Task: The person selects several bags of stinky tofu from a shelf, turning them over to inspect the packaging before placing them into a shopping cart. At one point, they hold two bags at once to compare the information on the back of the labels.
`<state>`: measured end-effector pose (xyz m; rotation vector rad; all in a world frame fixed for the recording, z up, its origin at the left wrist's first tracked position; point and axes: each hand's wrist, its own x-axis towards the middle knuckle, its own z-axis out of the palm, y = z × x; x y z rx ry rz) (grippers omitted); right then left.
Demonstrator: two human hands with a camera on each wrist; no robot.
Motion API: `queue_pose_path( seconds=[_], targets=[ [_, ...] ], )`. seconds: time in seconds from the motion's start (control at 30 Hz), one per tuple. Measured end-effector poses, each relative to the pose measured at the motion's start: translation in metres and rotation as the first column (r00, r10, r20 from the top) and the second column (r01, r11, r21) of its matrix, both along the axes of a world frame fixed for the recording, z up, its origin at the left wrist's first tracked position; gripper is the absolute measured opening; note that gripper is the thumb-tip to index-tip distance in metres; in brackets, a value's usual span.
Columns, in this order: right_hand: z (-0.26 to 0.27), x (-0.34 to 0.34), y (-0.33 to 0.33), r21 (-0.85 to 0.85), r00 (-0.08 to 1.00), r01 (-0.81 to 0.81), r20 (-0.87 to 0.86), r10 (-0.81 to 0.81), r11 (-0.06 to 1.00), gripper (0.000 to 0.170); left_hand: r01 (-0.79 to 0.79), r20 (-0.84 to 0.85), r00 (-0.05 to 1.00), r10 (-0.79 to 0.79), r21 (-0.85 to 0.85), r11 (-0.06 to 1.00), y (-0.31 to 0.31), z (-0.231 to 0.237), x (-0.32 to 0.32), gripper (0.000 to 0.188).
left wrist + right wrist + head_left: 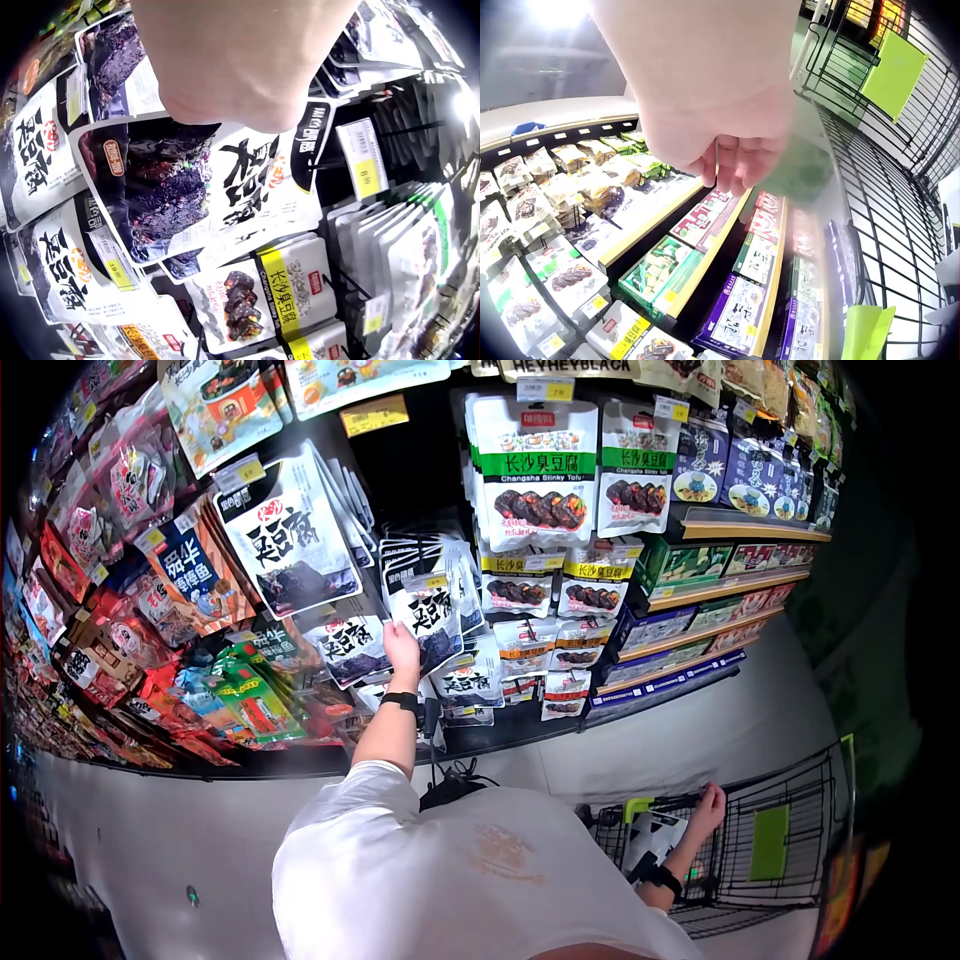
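Note:
My left hand (402, 650) is at the edge of a black-and-white packet of stinky tofu (428, 622) among the hanging packets and grips it. In the left wrist view the back of the hand covers part of that packet (180, 187), and the fingertips are hidden. The right hand (708, 812) is out by the shopping cart (800, 800), overlapping its side rim in the head view. Its fingers (735, 161) hang loosely curled in the right wrist view, with nothing seen in them. A white-and-black packet (655, 835) lies in the cart.
More stinky tofu packets (290, 535) hang on hooks to the left, and green-banded ones (535, 475) to the right. Boxed goods stand on shelves (700, 595) at the right. Price tags (362, 157) jut out between the packets. Grey floor (600, 745) lies below.

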<state>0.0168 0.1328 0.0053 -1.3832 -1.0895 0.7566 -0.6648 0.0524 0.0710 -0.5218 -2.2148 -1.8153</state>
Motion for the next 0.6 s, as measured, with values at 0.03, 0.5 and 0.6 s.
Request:
queue_pose_path(
  seconds=[0.03,0.5,0.6],
  targets=[
    [0.0,0.004,0.004,-0.026,0.999,-0.033,-0.016,0.033,0.999,0.019,0.023,-0.017,1.0,-0.022,0.036,0.999,-0.003,0.005,0.006,0.024],
    [0.076,-0.057,0.03,0.058,0.94,-0.315,-0.116,0.32,0.947,0.018,0.2,0.288,0.917,-0.277,0.271,0.942,-0.067,0.019,0.112,0.019],
    [0.09,-0.09,0.025,0.019,0.834,-0.544,-0.105,0.542,0.839,0.017,0.252,0.262,0.92,-0.291,0.173,0.952,-0.073,0.003,0.143,0.02]
  ],
)
